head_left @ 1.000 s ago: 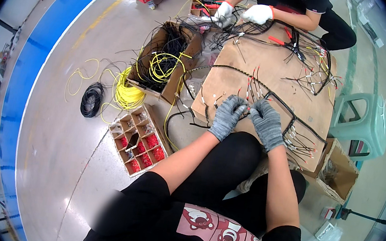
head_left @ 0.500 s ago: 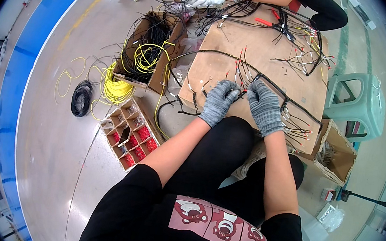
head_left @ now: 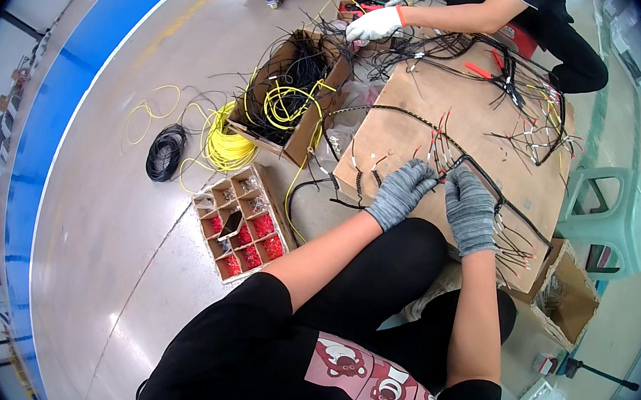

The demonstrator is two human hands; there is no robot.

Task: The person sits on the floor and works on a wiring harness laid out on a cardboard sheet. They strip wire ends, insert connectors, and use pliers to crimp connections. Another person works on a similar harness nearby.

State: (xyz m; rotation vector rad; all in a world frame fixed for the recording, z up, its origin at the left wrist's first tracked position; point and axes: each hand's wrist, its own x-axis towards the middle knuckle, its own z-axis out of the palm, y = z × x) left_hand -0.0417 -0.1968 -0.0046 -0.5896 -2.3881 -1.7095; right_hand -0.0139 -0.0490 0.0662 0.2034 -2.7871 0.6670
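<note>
A black wire harness (head_left: 397, 110) lies across a wooden board (head_left: 420, 92), with thin wires branching off it. Several of these end in red and white tips. Over the board's near side, my left hand (head_left: 404, 195), in a grey knit glove, pinches a thin black wire of the harness. Close beside it, my right hand (head_left: 471, 209), gloved alike, has its fingers closed on the same branch, near the thick harness. The fingertips nearly meet, and the exact spot between them is partly hidden. A second bundle of branch wires (head_left: 513, 245) lies right of my right hand.
Left of the board are a cardboard box (head_left: 295, 148) of wires, a yellow wire coil (head_left: 227, 143), a black coil (head_left: 166, 152) and a divided tray (head_left: 241, 258) of red parts. A co-worker's white-gloved hand (head_left: 376, 24), red-handled pliers (head_left: 505, 80) and a green stool (head_left: 610, 214) surround the board.
The whole view has shifted, so the scene sits further right and lower. The co-worker's gloved hands have moved apart, one reaching toward a small red-edged box. My hands stay pinched at the same branch.
</note>
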